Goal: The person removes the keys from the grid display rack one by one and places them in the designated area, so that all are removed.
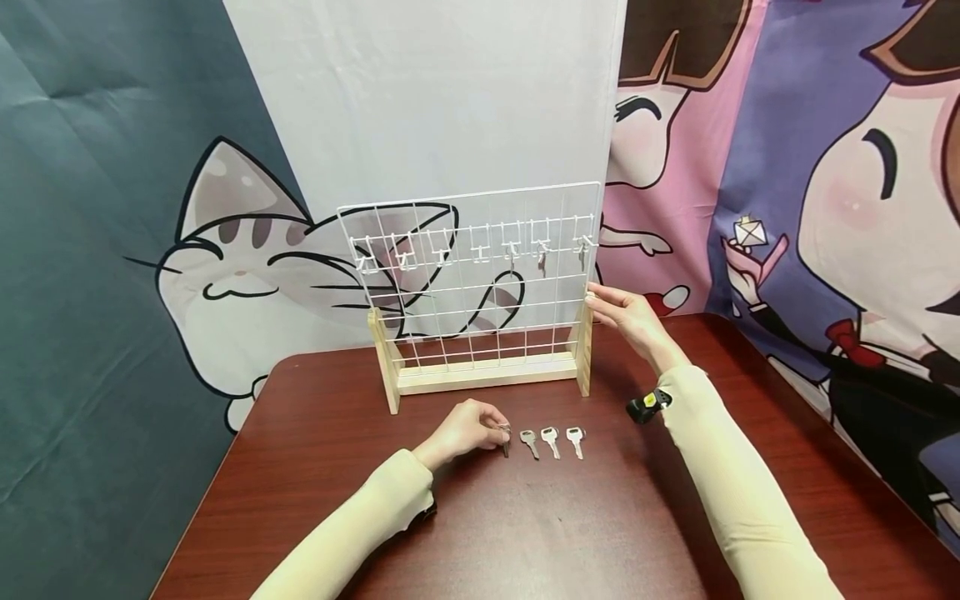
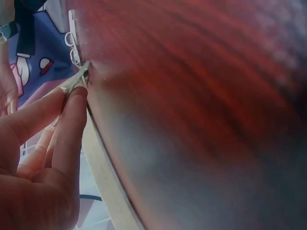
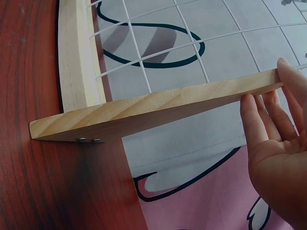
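My left hand (image 1: pixel 467 429) pinches a key (image 2: pixel 80 76) between thumb and fingers, low over the table with its blade pointing down. In a row to the right of that hand lie three silver keys (image 1: pixel 551 442), flat on the wood. Behind them stands a white wire grid rack (image 1: pixel 480 287) with several hooks along its upper part. Small keys (image 1: pixel 542 256) hang from the hooks on its right side. My right hand (image 1: pixel 630 321) grips the top of the rack's right wooden upright (image 3: pixel 158 103), thumb on one face and fingers on the other.
The rack's left wooden upright (image 1: pixel 385 367) and bottom bar (image 1: pixel 487 373) rest near the back of the reddish-brown table (image 1: pixel 525 533). A cloth backdrop (image 1: pixel 427 100) with cartoon figures hangs close behind. A black wrist camera (image 1: pixel 647 407) sits on the right wrist.
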`<state>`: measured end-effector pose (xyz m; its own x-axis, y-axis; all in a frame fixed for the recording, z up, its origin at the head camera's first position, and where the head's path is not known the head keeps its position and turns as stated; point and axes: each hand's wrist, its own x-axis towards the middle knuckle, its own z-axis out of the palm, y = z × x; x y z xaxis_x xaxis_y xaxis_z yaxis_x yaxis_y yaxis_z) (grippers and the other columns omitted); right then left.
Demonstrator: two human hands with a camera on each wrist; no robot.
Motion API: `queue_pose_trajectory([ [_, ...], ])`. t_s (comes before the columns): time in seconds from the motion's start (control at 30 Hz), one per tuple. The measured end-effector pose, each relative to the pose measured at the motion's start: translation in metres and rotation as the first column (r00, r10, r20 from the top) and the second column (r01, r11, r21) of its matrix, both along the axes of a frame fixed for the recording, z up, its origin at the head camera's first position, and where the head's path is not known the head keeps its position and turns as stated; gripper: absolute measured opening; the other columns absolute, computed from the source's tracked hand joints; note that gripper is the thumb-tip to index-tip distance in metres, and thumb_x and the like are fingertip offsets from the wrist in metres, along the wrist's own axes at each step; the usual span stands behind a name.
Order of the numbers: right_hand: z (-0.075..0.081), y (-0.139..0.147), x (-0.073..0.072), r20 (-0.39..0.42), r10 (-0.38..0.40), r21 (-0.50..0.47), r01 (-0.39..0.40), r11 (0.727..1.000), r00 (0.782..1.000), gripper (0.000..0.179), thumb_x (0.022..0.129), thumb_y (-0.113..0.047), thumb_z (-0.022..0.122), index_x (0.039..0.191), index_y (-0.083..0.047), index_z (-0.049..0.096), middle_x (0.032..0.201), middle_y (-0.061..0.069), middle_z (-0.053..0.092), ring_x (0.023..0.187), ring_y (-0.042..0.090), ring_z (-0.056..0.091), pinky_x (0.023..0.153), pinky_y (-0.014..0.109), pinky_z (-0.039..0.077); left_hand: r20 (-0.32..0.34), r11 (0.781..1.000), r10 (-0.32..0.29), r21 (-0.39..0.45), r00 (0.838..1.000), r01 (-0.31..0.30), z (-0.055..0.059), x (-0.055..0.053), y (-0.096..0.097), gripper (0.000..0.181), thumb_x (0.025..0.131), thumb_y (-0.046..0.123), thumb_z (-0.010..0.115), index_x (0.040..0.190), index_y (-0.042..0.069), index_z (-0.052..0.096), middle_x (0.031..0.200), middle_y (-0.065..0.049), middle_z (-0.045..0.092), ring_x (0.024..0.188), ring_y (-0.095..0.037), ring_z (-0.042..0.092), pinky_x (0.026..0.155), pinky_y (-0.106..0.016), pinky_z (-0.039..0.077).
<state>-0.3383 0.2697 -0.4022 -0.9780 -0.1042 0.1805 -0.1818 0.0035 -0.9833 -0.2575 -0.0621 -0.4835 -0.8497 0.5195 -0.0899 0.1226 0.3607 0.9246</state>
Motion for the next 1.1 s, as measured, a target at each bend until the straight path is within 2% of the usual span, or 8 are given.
queue_pose_trajectory([
  [0.13, -0.0015, -0.0002, 0.0003, 0.014, -0.003, 0.001, 0.003, 1.0, 1.0, 0.061, 0.097, -0.021, 0.07, 0.148, 0.002, 0.046, 0.149, 0.02, 0.049, 0.113, 0.002, 0.061, 0.099, 0.022, 0.048, -0.014, 0.999, -0.009, -0.032, 1.0, 0.009, -0.0028, 0.0006, 0.0022, 0.009, 0.086, 0.0, 0.077, 0.093, -0.002, 0.073, 0.08, -0.004, 0.072, 0.07, -0.01, 0.067, 0.066, -0.029, 0.06],
  [0.27, -0.0012, 0.0005, 0.0005, 0.017, -0.001, -0.008, 0.001, 1.0, 1.0, 0.062, 0.097, -0.022, 0.07, 0.148, 0.003, 0.045, 0.14, 0.008, 0.059, 0.113, 0.001, 0.061, 0.1, 0.022, 0.048, -0.082, 0.993, -0.033, -0.115, 0.996, 0.023, -0.0024, -0.0006, 0.0042, 0.011, 0.085, 0.004, 0.079, 0.094, 0.001, 0.074, 0.077, -0.002, 0.071, 0.062, -0.01, 0.064, 0.058, -0.025, 0.057],
  [0.4, -0.0009, 0.0006, 0.0003, 0.019, 0.001, -0.01, 0.0, 1.0, 1.0, 0.061, 0.097, -0.022, 0.07, 0.148, 0.002, 0.046, 0.139, 0.005, 0.06, 0.114, 0.002, 0.061, 0.1, 0.022, 0.047, -0.119, 0.985, -0.054, -0.167, 0.991, 0.034, -0.0013, -0.0013, 0.0056, 0.014, 0.083, 0.003, 0.08, 0.096, 0.0, 0.074, 0.075, 0.0, 0.07, 0.054, -0.008, 0.057, 0.05, -0.021, 0.049],
  [0.57, -0.001, 0.0004, 0.0004, 0.024, -0.004, -0.009, 0.004, 1.0, 1.0, 0.06, 0.097, -0.022, 0.07, 0.147, 0.0, 0.047, 0.146, 0.014, 0.053, 0.113, 0.002, 0.061, 0.101, 0.023, 0.047, -0.132, 0.98, -0.064, -0.197, 0.989, 0.037, 0.0003, -0.0015, 0.0067, 0.014, 0.082, 0.004, 0.081, 0.094, 0.002, 0.074, 0.076, 0.0, 0.068, 0.054, -0.007, 0.053, 0.053, -0.019, 0.045],
  [0.83, 0.0008, 0.001, 0.0003, 0.008, -0.005, -0.031, 0.006, 1.0, 1.0, 0.061, 0.097, -0.019, 0.07, 0.148, 0.003, 0.045, 0.134, 0.001, 0.062, 0.113, 0.002, 0.061, 0.098, 0.02, 0.049, -0.168, 0.959, -0.094, -0.279, 0.981, 0.044, 0.0007, -0.0039, 0.0083, 0.013, 0.082, 0.01, 0.083, 0.091, 0.007, 0.074, 0.077, 0.006, 0.064, 0.065, -0.005, 0.054, 0.059, -0.02, 0.045],
  [1.1, 0.0005, 0.0, 0.0003, 0.008, -0.003, -0.03, 0.003, 1.0, 1.0, 0.061, 0.097, -0.02, 0.07, 0.148, 0.003, 0.045, 0.137, 0.003, 0.061, 0.113, 0.001, 0.061, 0.098, 0.02, 0.049, -0.183, 0.947, -0.116, -0.316, 0.976, 0.053, -0.0001, -0.0058, 0.008, 0.014, 0.083, 0.011, 0.083, 0.091, 0.006, 0.072, 0.078, 0.005, 0.059, 0.062, -0.004, 0.051, 0.055, -0.019, 0.046],
])
